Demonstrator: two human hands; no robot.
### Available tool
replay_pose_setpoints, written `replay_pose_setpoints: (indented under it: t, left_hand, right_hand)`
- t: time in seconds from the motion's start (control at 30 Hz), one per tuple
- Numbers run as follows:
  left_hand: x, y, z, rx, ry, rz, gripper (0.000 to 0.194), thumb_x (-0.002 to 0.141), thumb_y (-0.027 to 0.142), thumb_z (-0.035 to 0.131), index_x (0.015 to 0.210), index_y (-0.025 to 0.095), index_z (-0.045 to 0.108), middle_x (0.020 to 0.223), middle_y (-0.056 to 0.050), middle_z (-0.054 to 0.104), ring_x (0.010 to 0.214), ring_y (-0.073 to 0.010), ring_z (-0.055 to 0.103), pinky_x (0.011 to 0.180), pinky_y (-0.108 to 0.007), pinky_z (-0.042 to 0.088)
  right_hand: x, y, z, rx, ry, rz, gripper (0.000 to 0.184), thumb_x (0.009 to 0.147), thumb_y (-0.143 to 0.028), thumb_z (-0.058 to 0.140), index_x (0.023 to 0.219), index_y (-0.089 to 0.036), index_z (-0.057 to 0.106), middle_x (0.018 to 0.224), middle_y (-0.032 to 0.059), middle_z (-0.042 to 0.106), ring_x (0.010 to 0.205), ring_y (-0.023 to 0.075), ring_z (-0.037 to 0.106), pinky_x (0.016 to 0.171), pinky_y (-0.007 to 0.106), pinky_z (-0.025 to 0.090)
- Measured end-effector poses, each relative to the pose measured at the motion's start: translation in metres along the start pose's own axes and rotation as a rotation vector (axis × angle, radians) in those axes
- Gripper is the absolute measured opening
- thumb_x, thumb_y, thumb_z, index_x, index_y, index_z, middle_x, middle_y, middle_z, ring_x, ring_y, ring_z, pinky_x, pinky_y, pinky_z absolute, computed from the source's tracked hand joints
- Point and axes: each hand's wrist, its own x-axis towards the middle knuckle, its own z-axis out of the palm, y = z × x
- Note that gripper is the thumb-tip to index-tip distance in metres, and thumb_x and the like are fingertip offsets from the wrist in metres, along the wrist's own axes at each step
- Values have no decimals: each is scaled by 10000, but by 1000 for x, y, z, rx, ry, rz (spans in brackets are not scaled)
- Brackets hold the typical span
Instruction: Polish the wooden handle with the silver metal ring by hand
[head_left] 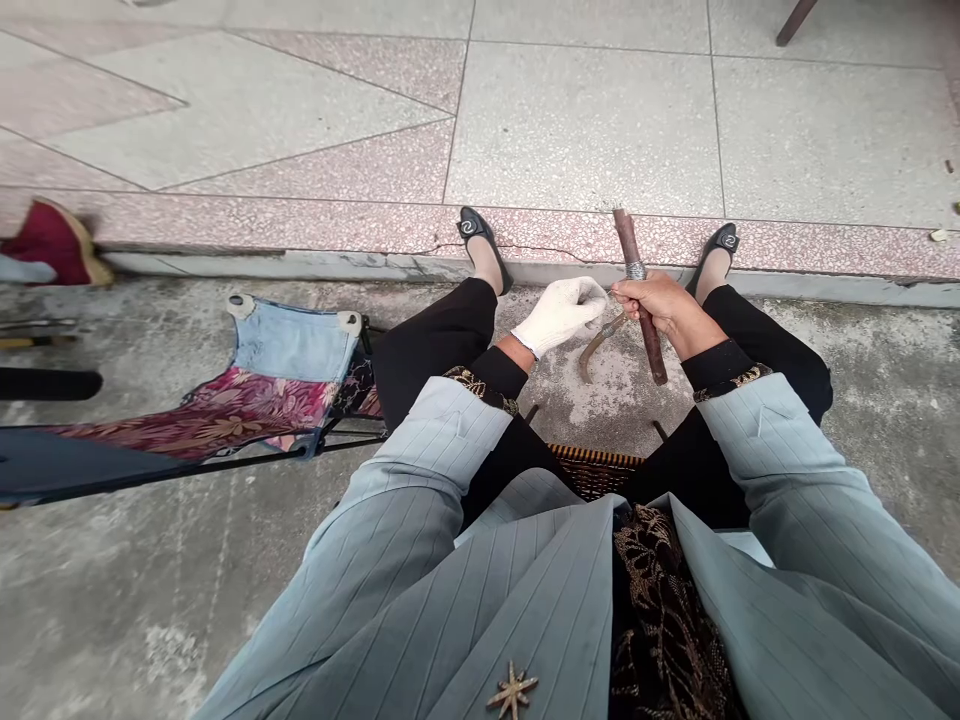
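My right hand (660,305), bare, is wrapped round a reddish-brown wooden stick (652,350). A band of silvery wire (636,270) circles the stick just above my fingers. My left hand (559,315) wears a white knitted glove. Its fingers are pinched together close to my right thumb and forefinger; what they hold, if anything, is too small to make out. Below the gap between my hands shows a curved brownish piece like a sickle blade (598,350). Whether it joins the stick or lies on the ground I cannot tell.
I sit on a woven seat (592,468), feet on a tiled step (375,228) above rough concrete. To my left stands a folding chair (247,405) with denim and floral cloth. A person's red shoe (56,243) is at the far left. A brown furniture leg (796,20) shows upper right.
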Motion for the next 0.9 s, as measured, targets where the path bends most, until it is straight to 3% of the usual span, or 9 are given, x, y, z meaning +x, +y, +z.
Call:
replay_pose_setpoints:
  t: [0.17,0.27,0.37,0.47,0.6,0.67,0.77,0.9]
  left_hand:
    - [-2,0,0,-113,13,-30,92,811,200,593,866,133,623,616,5,615,528,-88,571,518,-206,481]
    - [-2,-2,0,-102,20,-38,91,816,190,586,881,133,613,640,3,611,535,-76,563,526,-192,480]
    - [-3,-2,-1,-79,6,-36,88,817,176,560,886,138,598,666,1,608,545,-75,564,534,-192,477]
    - [-4,1,-2,54,-2,-23,119,827,187,525,903,145,606,694,-2,620,563,-88,574,549,-203,469]
    - [-5,6,-4,478,5,46,176,855,252,516,871,148,658,732,-28,665,646,-138,604,631,-248,454]
    - [-3,4,-5,691,-3,85,207,866,260,503,869,149,678,751,-46,681,690,-168,614,662,-270,435]
    - [-1,-2,-3,870,-79,154,251,882,265,477,925,154,698,826,-65,706,750,-193,629,672,-279,412]
    - [0,-9,1,878,-247,202,284,890,316,483,915,159,718,833,-56,709,766,-187,632,685,-270,409]
  right_hand:
    - [-5,-14,-13,78,-86,-14,385,666,-372,864,775,-177,550,588,-44,468,487,65,404,428,199,358]
    - [-7,-21,-19,109,-105,-7,398,773,-518,751,869,-187,552,654,-18,514,525,91,453,471,216,418]
    - [-4,-21,-21,47,-57,-48,315,891,-500,603,882,-191,542,692,5,532,566,114,490,527,236,455]
    - [0,-17,-22,-303,64,-137,200,940,-371,536,933,-176,581,735,30,574,635,143,526,607,262,469]
    - [-1,-14,-19,-1082,135,-234,254,937,-278,528,1110,-148,663,1010,119,686,908,239,603,778,328,447]
    - [-5,-15,-16,-1347,78,-225,323,936,-269,536,1206,-144,662,1138,153,688,1014,282,605,820,347,426]
    - [-11,-17,-12,-1579,-113,-152,327,913,-252,581,1201,-155,701,1144,158,706,1019,292,623,790,337,416]
    - [-15,-20,-15,-1588,-434,-95,303,836,-190,675,1123,-209,771,1048,99,750,909,249,650,719,308,404]
